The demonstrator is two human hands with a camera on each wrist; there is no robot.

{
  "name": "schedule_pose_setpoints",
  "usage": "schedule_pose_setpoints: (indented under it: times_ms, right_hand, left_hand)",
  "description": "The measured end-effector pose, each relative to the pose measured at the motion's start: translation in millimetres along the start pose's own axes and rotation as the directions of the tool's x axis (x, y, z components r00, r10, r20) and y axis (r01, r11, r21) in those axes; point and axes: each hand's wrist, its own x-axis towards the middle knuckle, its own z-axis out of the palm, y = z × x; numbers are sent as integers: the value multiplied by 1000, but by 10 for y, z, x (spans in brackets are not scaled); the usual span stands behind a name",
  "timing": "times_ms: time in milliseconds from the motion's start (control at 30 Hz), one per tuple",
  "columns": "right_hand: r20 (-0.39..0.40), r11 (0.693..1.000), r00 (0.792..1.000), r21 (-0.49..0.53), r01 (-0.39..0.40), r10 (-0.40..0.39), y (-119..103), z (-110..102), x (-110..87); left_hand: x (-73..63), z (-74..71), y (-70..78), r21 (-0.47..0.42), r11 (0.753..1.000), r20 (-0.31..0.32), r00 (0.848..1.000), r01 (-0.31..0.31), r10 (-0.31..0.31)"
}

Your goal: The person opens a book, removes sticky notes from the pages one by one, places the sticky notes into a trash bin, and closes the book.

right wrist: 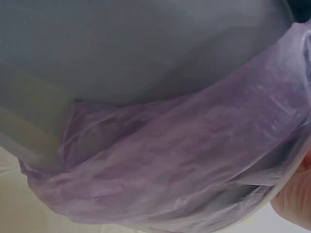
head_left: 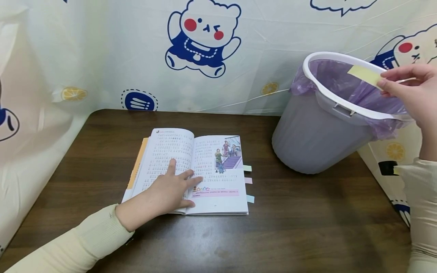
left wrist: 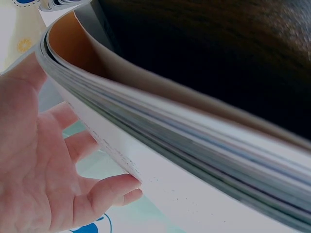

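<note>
An open book [head_left: 215, 182] with printed text and a coloured picture lies on the brown table. Across its left page and centre fold rests my left hand [head_left: 170, 191], fingers spread; in the left wrist view the fingers of this hand [left wrist: 73, 165] show against the page beside the thick edge of pages. My right hand [head_left: 414, 89] pinches a pale yellow sticky note [head_left: 364, 76] between thumb and fingers, over the mouth of a grey trash bin [head_left: 324, 129]. A purple bag [right wrist: 170, 155] lines the bin. Only part of the right hand [right wrist: 296, 194] shows in the right wrist view.
Green [head_left: 247, 168], pink [head_left: 248, 181] and blue page tabs [head_left: 250, 199] stick out from the book's right edge. The bin tilts to the right at the table's [head_left: 266, 242] back right. Behind hangs a white curtain [head_left: 136, 49] printed with bears.
</note>
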Motion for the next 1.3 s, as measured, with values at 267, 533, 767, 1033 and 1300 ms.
schedule_pose_setpoints:
  times_ms: [267,533,767,1033,1300]
  right_hand:
    - [116,922,993,-386,32,14,26,18,-1]
    - [145,880,989,-470,62,8,26,36,3]
    - [132,902,991,-428,55,2,-2,42,-19]
    - [29,974,999,-223,47,-42,-136,99,-106]
    - [-11,985,993,-130,115,-117,-252,166,-194]
  left_hand:
    - [3,5,-3,4,1000,-2,1000,-4,4]
    - [3,1,-5,6,1000,-4,1000,-8,8]
    - [6,1,-8,-1,1000,2,1000,-3,3]
    - [-3,3,-7,-16,1000,1,1000,0,0]
    - [-13,-4,-9,-16,1000,1,1000,-2,2]
